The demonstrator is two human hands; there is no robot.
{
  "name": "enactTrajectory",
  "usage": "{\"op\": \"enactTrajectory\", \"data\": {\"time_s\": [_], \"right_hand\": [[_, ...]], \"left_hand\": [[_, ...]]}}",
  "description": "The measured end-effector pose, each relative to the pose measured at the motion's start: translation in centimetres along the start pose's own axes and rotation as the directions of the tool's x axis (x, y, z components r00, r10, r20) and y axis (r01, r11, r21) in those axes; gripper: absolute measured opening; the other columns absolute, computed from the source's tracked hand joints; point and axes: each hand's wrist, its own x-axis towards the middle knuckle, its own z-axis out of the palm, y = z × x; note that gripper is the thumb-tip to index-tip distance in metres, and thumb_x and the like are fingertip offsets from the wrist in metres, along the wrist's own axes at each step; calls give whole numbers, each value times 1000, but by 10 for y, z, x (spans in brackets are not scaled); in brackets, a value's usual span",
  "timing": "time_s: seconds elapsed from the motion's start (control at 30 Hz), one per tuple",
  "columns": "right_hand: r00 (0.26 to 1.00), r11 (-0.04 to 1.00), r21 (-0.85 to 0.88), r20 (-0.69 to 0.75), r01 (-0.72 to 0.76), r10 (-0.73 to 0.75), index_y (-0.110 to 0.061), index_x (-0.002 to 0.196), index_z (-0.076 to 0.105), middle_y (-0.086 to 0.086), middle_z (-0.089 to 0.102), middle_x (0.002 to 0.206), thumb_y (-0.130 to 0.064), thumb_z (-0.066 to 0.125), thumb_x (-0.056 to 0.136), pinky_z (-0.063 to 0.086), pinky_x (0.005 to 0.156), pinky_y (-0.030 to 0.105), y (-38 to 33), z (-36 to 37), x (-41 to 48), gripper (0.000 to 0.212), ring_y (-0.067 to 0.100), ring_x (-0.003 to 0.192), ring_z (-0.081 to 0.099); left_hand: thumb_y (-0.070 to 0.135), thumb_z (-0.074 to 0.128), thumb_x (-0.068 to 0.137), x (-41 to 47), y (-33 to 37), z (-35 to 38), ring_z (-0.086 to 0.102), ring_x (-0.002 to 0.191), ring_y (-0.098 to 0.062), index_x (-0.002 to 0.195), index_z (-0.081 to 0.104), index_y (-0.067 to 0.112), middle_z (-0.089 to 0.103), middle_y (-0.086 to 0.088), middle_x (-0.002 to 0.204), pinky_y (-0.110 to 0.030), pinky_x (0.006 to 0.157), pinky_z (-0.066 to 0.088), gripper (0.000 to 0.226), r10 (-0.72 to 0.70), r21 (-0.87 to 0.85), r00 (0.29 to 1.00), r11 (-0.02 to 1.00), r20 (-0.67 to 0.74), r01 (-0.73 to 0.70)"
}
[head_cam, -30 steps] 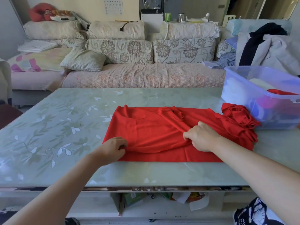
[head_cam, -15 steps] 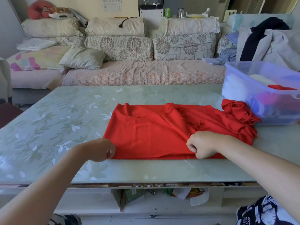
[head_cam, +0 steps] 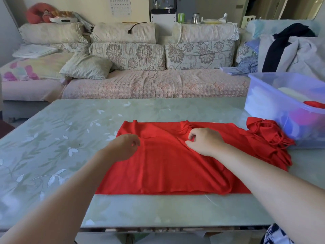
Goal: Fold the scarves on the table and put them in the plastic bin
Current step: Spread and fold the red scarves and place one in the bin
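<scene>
left hand (head_cam: 123, 147), right hand (head_cam: 206, 142) loosely curled on red scarf (head_cam: 167, 166), grip unclear; plastic bin (head_cam: 260, 103) beside it.

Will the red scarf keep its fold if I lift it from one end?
Probably not: the scarf lies limp and wrinkled, so it likely droops and unfolds. It looks thin, likely light. The glossy table may let it slide when pushed.

The table (head_cam: 52, 138) has a pale green top printed with white leaves. 2 things sit on it. 1 red scarf (head_cam: 167, 164) lies spread flat, right of centre, its near edge short of the table's front edge. Its bunched right end touches 1 translucent bin (head_cam: 260, 103) at the table's right side.
</scene>
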Motion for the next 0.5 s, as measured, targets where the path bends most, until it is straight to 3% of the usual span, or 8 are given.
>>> {"op": "enactTrajectory", "data": {"time_s": [0.1, 0.23, 0.33, 0.43, 0.5], "right_hand": [[998, 997, -79, 69, 3, 2, -31, 110, 70, -9, 66, 117, -59, 64, 83, 45, 91, 31, -5, 16, 22, 39, 18, 116, 60], [988, 980, 148, 101, -133, 119, -30, 85, 73, -9, 68, 103, -63, 62, 81, 47, 90, 32, 2, 28, 44, 34, 18, 108, 61], [989, 977, 153, 37, -150, 146, -37, 106, 67, -4, 57, 121, -62, 65, 77, 43, 100, 34, 11, 29, 55, 38, 20, 121, 51], [996, 990, 112, 11, -86, 85, -32, 85, 74, -10, 65, 105, -43, 70, 78, 47, 83, 27, 23, 36, 66, 13, 16, 108, 61], [988, 975, 160, 21, -154, 153, -26, 75, 74, -11, 73, 96, -36, 69, 83, 50, 79, 28, 29, 38, 71, 13, 19, 99, 67]], "left_hand": [[10, 59, 84, 24, -3, 17, 55, 90, -16, 98, 66, 20, 58, 7, 93, -35, 87, 48, 19, 94, 16, 993, 996, -71, -93], [23, 57, 90, 44, -1, 36, 53, 101, -22, 107, 62, 22, 56, 4, 104, -41, 91, 46, 18, 87, 84, 993, 993, -80, -80], [35, 53, 93, 57, 0, 41, 50, 110, -22, 118, 57, 25, 54, 4, 115, -43, 95, 44, 27, 45, 125, 994, 992, -95, -33], [50, 44, 96, 68, 2, 46, 36, 134, -21, 140, 43, 31, 43, 5, 143, -42, 110, 33, 47, -37, 131, 999, 991, 16, 35], [55, 38, 98, 71, 4, 52, 21, 145, -20, 149, 31, 35, 29, 6, 156, -41, 118, 21, 55, -72, 143, 990, 988, 121, 54]]}}
